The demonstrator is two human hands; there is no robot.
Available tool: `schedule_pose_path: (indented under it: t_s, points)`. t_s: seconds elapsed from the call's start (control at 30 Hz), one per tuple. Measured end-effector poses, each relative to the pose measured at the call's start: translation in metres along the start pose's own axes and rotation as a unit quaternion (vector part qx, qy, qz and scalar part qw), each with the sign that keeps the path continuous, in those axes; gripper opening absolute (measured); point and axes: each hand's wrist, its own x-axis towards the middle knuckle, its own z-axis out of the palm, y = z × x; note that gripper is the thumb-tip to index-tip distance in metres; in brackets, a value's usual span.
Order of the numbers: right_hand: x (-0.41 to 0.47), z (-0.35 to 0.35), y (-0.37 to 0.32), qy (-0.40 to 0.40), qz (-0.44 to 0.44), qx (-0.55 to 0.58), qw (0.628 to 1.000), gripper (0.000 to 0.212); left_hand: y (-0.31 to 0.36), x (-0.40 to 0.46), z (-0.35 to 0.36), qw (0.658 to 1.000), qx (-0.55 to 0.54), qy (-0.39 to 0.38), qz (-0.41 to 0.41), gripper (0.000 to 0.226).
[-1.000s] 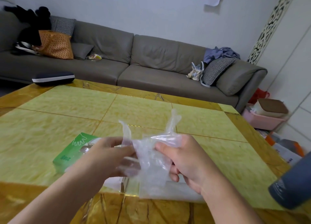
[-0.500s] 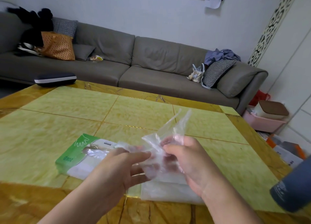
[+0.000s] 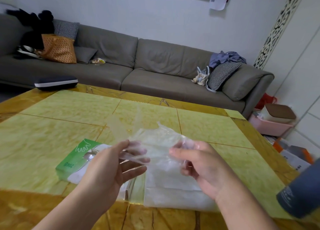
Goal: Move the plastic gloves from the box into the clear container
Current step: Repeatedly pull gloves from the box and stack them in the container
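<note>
Head view: left hand (image 3: 110,164) and right hand (image 3: 202,162) each pinch one edge of a plastic glove (image 3: 155,141), stretched flat above the clear container (image 3: 173,186) beside the green box (image 3: 78,159), presumably to flatten it for laying in.

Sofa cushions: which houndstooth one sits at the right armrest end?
The houndstooth cushion leaning against the sofa's right armrest, below the blue clothes. The other houndstooth cushion stands far left, behind the orange bag.
</note>
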Motion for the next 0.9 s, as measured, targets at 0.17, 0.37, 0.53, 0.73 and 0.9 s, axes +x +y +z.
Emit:
schedule_pose_path:
  t_s: [0.17, 0.37, 0.53, 0.73, 0.9]
  points:
    - [0.009, -0.016, -0.002, 0.077, 0.000, 0.145, 0.986, 0.007, 0.000, -0.009, 0.004, 0.993, 0.101, -0.047, 0.044, 0.019]
    - [0.015, -0.053, 0.005, 0.137, -0.026, -0.118, 0.983, 0.005, -0.008, -0.015, 0.009, 0.948, 0.282, 0.017, 0.149, 0.026]
    - [0.018, -0.062, 0.012, 0.115, 0.006, -0.218, 0.969, 0.006, -0.007, -0.021, 0.024, 0.756, 0.482, 0.004, 0.444, 0.027]
    - [0.024, -0.062, 0.022, 0.107, 0.017, -0.283, 0.953, 0.006, -0.040, 0.013, 0.065, 0.675, 0.694, -0.124, 0.217, 0.034]
    - [0.025, -0.061, 0.026, 0.121, 0.019, -0.373, 0.920, 0.012, -0.053, 0.040, 0.072, 0.638, 0.743, -0.164, 0.115, 0.037]
